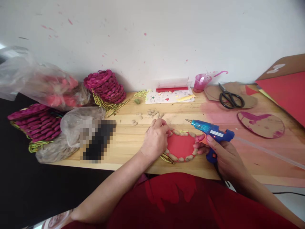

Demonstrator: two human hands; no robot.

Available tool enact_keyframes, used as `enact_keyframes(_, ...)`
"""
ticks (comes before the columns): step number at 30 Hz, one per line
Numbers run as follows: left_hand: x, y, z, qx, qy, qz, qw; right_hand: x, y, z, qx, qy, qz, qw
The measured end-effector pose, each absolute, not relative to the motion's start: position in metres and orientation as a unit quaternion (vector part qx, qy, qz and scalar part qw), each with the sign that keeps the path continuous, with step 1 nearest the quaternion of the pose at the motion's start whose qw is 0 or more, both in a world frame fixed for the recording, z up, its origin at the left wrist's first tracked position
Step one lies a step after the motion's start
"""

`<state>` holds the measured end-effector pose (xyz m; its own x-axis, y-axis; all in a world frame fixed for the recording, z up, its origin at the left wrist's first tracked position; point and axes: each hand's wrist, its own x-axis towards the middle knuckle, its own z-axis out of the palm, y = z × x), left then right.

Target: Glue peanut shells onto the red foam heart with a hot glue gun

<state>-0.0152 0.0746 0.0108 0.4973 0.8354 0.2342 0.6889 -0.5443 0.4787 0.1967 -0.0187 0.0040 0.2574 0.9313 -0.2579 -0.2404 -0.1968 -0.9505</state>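
Observation:
A red oval board [181,145] edged with a ring of peanuts in their shells [189,157] lies on the table near its front edge. My left hand [156,136] is closed at the board's left edge, thumb and fingertips together against the rim; what they pinch is hidden. In my right hand [220,152] is a blue hot glue gun [209,129], its nozzle pointing left above the table and a small orange light showing. Fingers of that hand also touch the board's right rim. Gold cord [166,158] pokes out at the lower left of the board.
Loose peanuts [153,113] lie behind my left hand. Magenta woven bundles [105,86] and plastic bags [81,122] crowd the left. Black-handled scissors [230,98], cardboard pieces [262,124] and a pink-stained cup [201,83] stand at the right. The wall [152,41] closes off the back.

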Motion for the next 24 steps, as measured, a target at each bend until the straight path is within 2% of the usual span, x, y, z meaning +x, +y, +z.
enact_keyframes(24,-0.0159,0.0814,0.0087,0.869,0.416,0.223,0.149,0.1974,-0.0201,-0.0043,-0.570,-0.324,0.523,0.545)
